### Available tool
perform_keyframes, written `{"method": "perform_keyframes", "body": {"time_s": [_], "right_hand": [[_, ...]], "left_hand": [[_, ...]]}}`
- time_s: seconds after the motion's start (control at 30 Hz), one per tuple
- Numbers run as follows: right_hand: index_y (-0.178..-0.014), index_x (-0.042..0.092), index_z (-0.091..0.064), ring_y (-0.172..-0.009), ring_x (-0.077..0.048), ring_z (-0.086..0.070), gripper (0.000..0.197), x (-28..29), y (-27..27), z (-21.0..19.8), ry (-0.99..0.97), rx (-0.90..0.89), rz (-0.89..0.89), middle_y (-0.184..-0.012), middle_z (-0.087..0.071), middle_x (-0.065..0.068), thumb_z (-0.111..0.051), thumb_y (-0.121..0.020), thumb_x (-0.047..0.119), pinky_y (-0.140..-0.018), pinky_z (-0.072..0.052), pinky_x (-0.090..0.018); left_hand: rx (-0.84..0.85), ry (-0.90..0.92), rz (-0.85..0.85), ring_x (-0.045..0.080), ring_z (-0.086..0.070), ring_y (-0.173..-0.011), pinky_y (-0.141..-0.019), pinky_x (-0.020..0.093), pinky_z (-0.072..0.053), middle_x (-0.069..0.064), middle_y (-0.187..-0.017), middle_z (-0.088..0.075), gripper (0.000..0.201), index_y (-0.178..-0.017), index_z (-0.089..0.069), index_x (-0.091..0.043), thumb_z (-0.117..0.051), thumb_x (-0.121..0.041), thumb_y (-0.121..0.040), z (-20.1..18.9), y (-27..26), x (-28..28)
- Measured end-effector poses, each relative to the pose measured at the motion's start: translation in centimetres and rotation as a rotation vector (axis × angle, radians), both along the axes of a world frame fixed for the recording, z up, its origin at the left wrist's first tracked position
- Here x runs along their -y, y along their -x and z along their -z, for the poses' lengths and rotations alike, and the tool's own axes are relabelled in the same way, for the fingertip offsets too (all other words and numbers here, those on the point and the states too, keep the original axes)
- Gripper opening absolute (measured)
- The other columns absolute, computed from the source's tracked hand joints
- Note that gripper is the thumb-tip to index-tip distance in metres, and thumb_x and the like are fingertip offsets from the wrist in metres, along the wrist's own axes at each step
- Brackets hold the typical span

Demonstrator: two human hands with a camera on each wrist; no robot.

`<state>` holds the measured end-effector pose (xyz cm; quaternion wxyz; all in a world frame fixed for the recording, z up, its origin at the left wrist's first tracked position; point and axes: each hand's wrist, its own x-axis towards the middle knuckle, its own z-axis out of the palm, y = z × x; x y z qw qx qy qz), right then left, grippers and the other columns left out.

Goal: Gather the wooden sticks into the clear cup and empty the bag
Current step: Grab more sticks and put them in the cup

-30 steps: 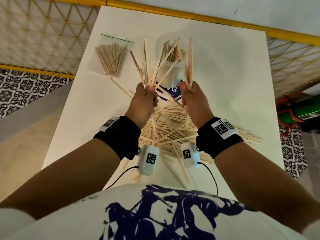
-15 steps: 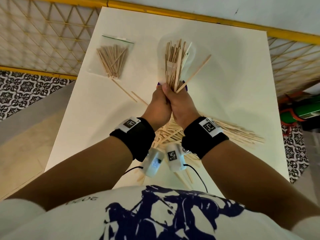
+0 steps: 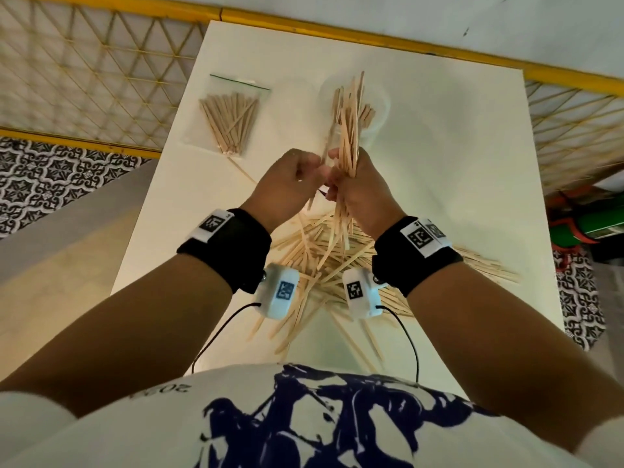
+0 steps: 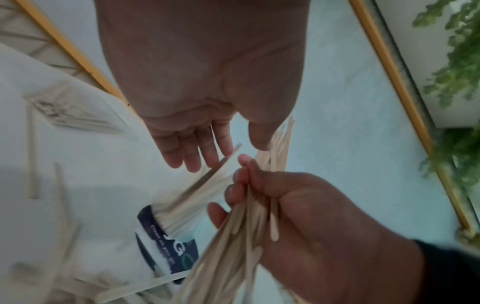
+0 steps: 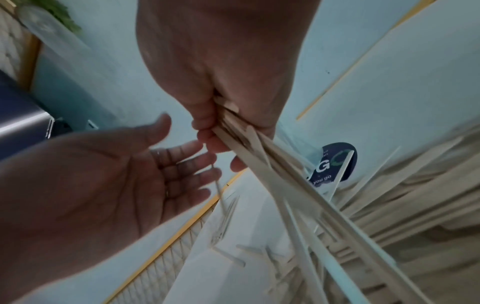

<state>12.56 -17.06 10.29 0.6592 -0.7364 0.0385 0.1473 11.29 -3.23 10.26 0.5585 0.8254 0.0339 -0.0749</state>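
Observation:
My right hand (image 3: 341, 184) grips a bundle of wooden sticks (image 3: 349, 130), upright in front of the clear cup (image 3: 381, 106). The cup has a dark blue label (image 4: 168, 242) and holds several sticks. My left hand (image 3: 304, 173) is just left of the bundle. The wrist views show the left hand (image 5: 182, 168) with fingers (image 4: 202, 152) spread and holding nothing. The bundle (image 5: 272, 174) fans out below the right hand (image 5: 215, 131). A clear zip bag (image 3: 233, 119) with several sticks lies flat at the back left. A loose pile of sticks (image 3: 324, 261) lies under my wrists.
The white table (image 3: 439, 163) is narrow, with a yellow-framed lattice railing (image 3: 101, 79) along its left and far sides. A single stick (image 3: 241, 168) lies just below the bag. A green object (image 3: 594, 228) sits off the table's right edge.
A second ago each hand held its own bunch of sticks apart. They joined the bunches in front of the cup. Now the left hand has let go and the right holds all.

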Motion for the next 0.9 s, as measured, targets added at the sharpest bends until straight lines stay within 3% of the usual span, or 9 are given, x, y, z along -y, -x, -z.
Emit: {"method": "perform_keyframes", "body": {"time_s": [0.13, 0.23, 0.33, 0.43, 0.53, 0.63, 0.7, 0.77, 0.9], "right_hand": [[-0.112, -0.001, -0.047, -0.064, -0.020, -0.048, 0.025, -1.0, 0.3, 0.1, 0.092, 0.005, -0.138, -0.088, -0.053, -0.020, -0.049, -0.088, 0.008, -0.060, -0.045, -0.035], [-0.112, 0.001, -0.050, -0.061, -0.018, -0.047, 0.020, -0.6, 0.5, -0.3, 0.157, 0.049, -0.244, -0.073, -0.051, -0.007, -0.046, -0.093, 0.003, -0.052, -0.042, -0.020], [-0.091, 0.017, -0.056, -0.057, -0.014, -0.053, 0.008, -0.1, 0.5, -0.8, 0.110, 0.029, -0.287, -0.064, -0.054, 0.002, -0.055, -0.086, 0.010, -0.051, -0.043, -0.020], [-0.077, 0.006, -0.061, -0.060, -0.013, -0.064, 0.008, 0.4, 0.2, -1.1, 0.084, -0.010, -0.319, -0.064, -0.064, -0.004, -0.059, -0.085, 0.003, -0.057, -0.052, -0.021], [-0.080, 0.004, -0.065, -0.069, -0.026, -0.069, 0.006, 1.0, -0.8, -2.1, 0.018, 0.022, -0.196, -0.065, -0.069, -0.008, -0.064, -0.086, 0.005, -0.075, -0.059, -0.039], [-0.081, 0.004, -0.063, -0.065, -0.030, -0.067, 0.003, 1.2, -2.1, -4.5, -0.170, 0.138, 0.059, -0.065, -0.068, -0.012, -0.063, -0.082, 0.007, -0.073, -0.057, -0.045], [-0.082, 0.000, -0.059, -0.058, -0.027, -0.064, 0.004, 1.1, -2.7, -6.3, -0.284, 0.229, 0.171, -0.062, -0.066, -0.012, -0.060, -0.083, 0.004, -0.067, -0.054, -0.041], [-0.081, -0.001, -0.058, -0.060, -0.028, -0.063, 0.005, 0.8, -2.8, -7.4, -0.351, 0.262, 0.192, -0.064, -0.064, -0.014, -0.059, -0.086, 0.001, -0.065, -0.052, -0.039], [-0.075, 0.005, -0.063, -0.072, -0.031, -0.063, 0.006, -0.6, -1.2, -6.0, -0.340, 0.206, 0.094, -0.066, -0.066, -0.006, -0.065, -0.078, 0.000, -0.076, -0.053, -0.043]], "left_hand": [[-0.095, 0.366, 0.010, 0.015, -0.062, -0.104, -0.087, 0.028, -0.052, 0.006, -0.118, -0.062, 0.066, -0.130, -0.040, -0.015, -0.072, -0.035, -0.076, -1.1, -0.4, 1.0], [-0.011, 0.251, 0.014, 0.013, -0.061, -0.110, -0.096, 0.040, -0.050, 0.001, -0.115, -0.066, 0.040, -0.112, -0.053, -0.023, -0.067, -0.036, -0.077, -1.4, -0.7, 1.7], [0.005, 0.305, -0.016, 0.017, -0.066, -0.103, -0.085, 0.050, -0.053, -0.002, -0.105, -0.071, 0.017, -0.098, -0.059, -0.029, -0.063, -0.031, -0.082, -1.6, -0.7, 1.9], [0.019, 0.352, 0.013, 0.027, -0.069, -0.090, -0.073, 0.048, -0.055, -0.006, -0.099, -0.072, 0.014, -0.103, -0.059, -0.018, -0.060, -0.023, -0.089, -1.9, -0.4, 1.9], [0.030, 0.484, 0.029, 0.022, -0.056, -0.068, -0.068, 0.033, -0.047, 0.008, -0.084, -0.060, 0.039, -0.107, -0.054, 0.003, -0.051, -0.033, -0.094, -1.5, 0.0, 1.4], [-0.259, 0.581, -0.185, 0.021, -0.046, -0.128, -0.110, 0.038, -0.028, 0.006, -0.135, -0.055, 0.062, -0.131, -0.050, -0.011, -0.035, -0.059, -0.094, 0.3, 1.0, 0.7], [-0.491, 0.703, -0.258, 0.028, -0.031, -0.140, -0.114, 0.043, -0.020, 0.009, -0.151, -0.037, 0.070, -0.140, -0.041, -0.012, -0.026, -0.063, -0.094, 1.2, 1.8, 0.8], [-0.623, 0.857, -0.358, 0.031, -0.044, -0.129, -0.110, 0.044, -0.028, 0.013, -0.144, -0.044, 0.069, -0.133, -0.048, -0.010, -0.027, -0.062, -0.094, 1.3, 1.9, 1.2], [-0.684, 1.016, -0.480, 0.027, -0.065, -0.084, -0.094, 0.037, -0.050, 0.015, -0.091, -0.066, 0.054, -0.108, -0.058, 0.000, -0.031, -0.047, -0.100, -0.1, 0.9, 2.6]]}}
